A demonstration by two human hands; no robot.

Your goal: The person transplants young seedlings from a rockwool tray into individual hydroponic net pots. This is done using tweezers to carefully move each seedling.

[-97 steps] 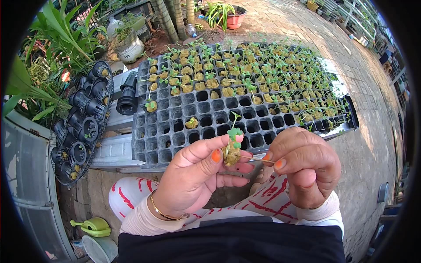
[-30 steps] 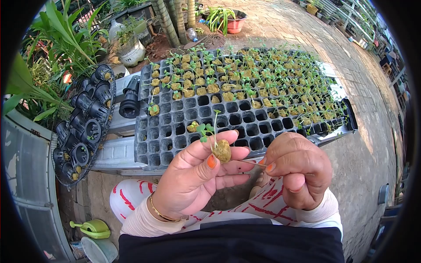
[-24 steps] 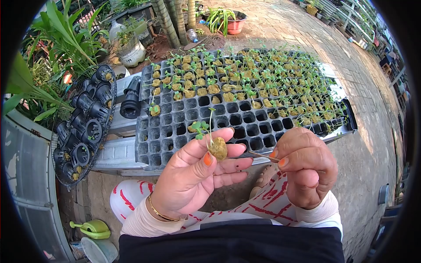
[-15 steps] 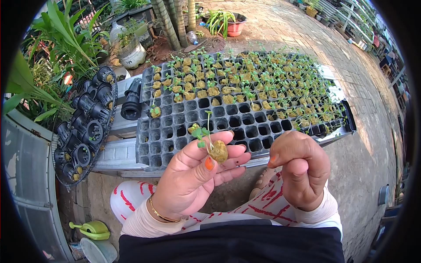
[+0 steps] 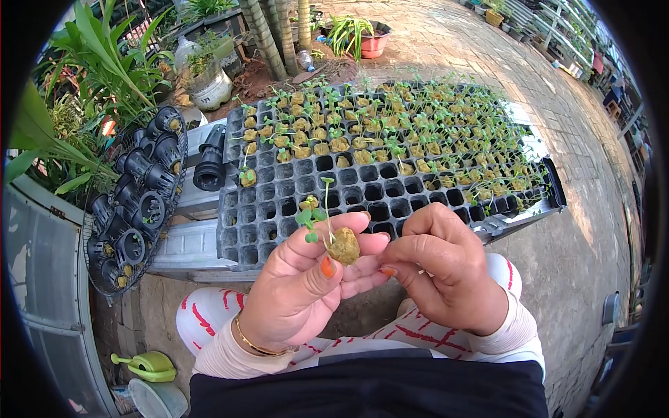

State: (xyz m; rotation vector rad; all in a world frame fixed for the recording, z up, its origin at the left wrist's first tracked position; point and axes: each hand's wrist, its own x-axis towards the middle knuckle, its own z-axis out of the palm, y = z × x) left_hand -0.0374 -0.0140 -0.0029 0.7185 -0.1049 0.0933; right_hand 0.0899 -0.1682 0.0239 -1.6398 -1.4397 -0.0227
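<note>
My left hand (image 5: 298, 287) pinches a seedling plug (image 5: 344, 246) between thumb and fingertips. The plug is a brownish-yellow lump with thin pale stems and small green leaves leaning up and left. Close beside it, my right hand (image 5: 449, 273) has thumb and forefinger pressed together near the left fingertips; whether anything lies between them I cannot make out. Beyond both hands is a black seedling tray (image 5: 245, 259), its far and right cells filled with sprouted plugs. Another plug (image 5: 309, 203) shows in a cell just behind the held one.
A black basket (image 5: 182, 150) of net pots (image 5: 152, 209) stands at the left. Stacked black net pots (image 5: 209, 167) lie on the metal bench (image 5: 188, 245). A green watering can (image 5: 150, 366) and a pale bucket (image 5: 159, 398) are on the ground at lower left.
My right hand has moved left and turned, bringing its pinched fingers close to my left fingertips. My left hand and the seedling plug have shifted only slightly.
</note>
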